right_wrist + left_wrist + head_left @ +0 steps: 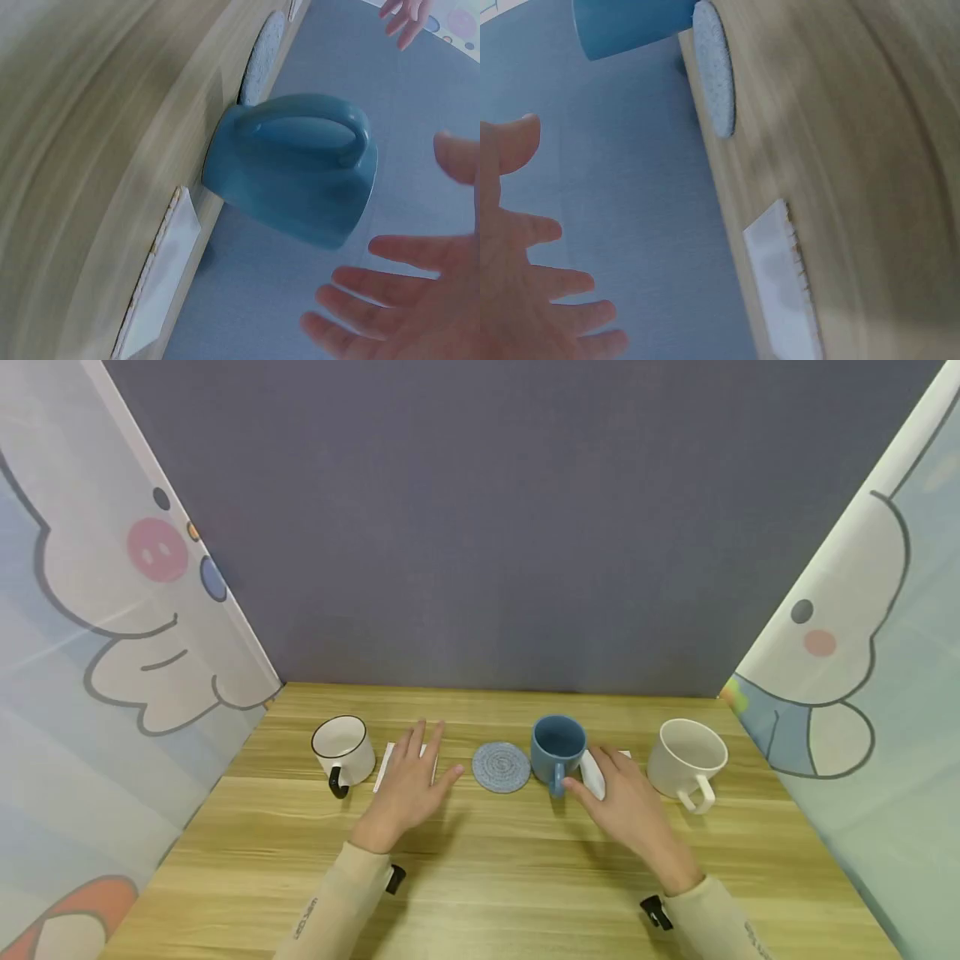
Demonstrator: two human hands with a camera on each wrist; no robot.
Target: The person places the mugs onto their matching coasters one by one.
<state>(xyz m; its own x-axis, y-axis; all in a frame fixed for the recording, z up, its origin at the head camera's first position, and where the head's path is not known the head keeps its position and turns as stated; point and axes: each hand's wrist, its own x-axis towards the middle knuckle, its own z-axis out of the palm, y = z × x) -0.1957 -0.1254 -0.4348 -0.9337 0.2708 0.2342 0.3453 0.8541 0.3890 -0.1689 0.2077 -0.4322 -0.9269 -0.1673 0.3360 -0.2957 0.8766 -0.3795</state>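
Observation:
My left hand (406, 783) hovers with spread fingers above a flat white square piece (780, 281) with a notched edge. Between my hands lies a round grey-blue woven coaster (501, 767). A blue mug (558, 748) stands upright just right of that coaster, its handle facing me. My right hand (627, 797) is beside the mug, fingers extended; in the right wrist view a gap separates them from it. Beneath this hand is a second white flat piece (159, 281), partly covered in the head view. Neither hand holds anything.
A white mug with a black rim and black handle (343, 750) stands at the left. At the right stands a plain white mug (686, 757). A dark grey panel (480, 527) rises behind the wooden table (495, 877), with cartoon-printed curtains on both sides.

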